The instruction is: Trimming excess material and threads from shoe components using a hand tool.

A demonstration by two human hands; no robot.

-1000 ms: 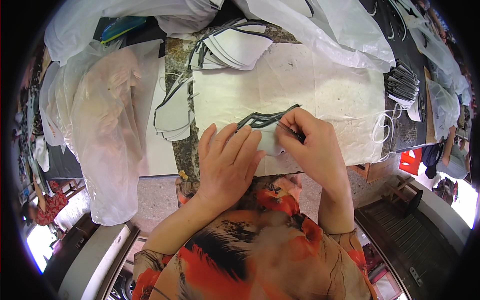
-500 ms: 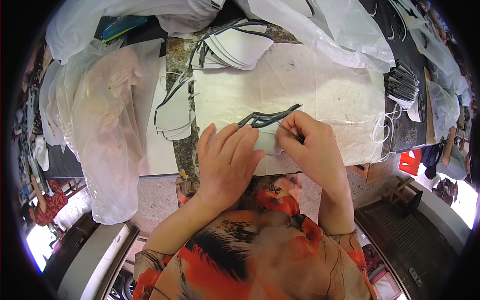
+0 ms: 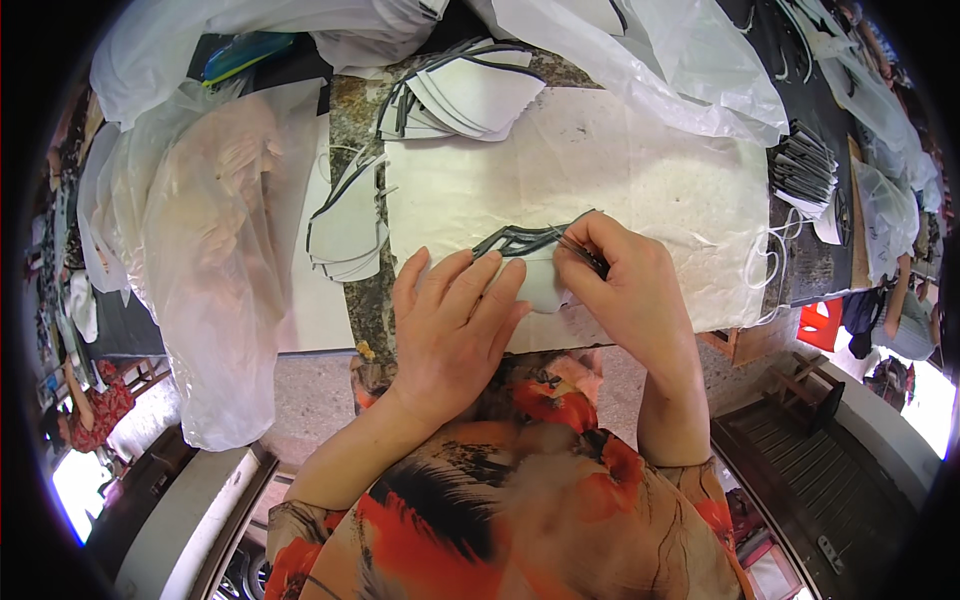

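Fingers spread, my left hand [image 3: 455, 325] lies flat over a small white piece [image 3: 543, 285] edged with dark strips [image 3: 520, 238], pressing it against the cream sheet [image 3: 660, 200]. At the right end of these strips my right hand [image 3: 622, 275] is closed around a thin dark tool [image 3: 588, 255], perhaps tweezers. Its tip is by the strips, and the rest is mostly hidden by my fingers. My left hand covers much of the white piece.
Fanned white pieces with dark edging [image 3: 470, 95] lie behind the sheet, and a smaller stack [image 3: 350, 235] at its left. Clear plastic bags [image 3: 215, 250] stand left; another [image 3: 680, 70] overhangs the back. At right are a bundle of dark-edged pieces [image 3: 805, 165] and white cord [image 3: 775, 255].
My right hand has shifted slightly, and the tool in it has turned a little. The right end of the dark strips looks thinner now. My left hand stays almost in place.
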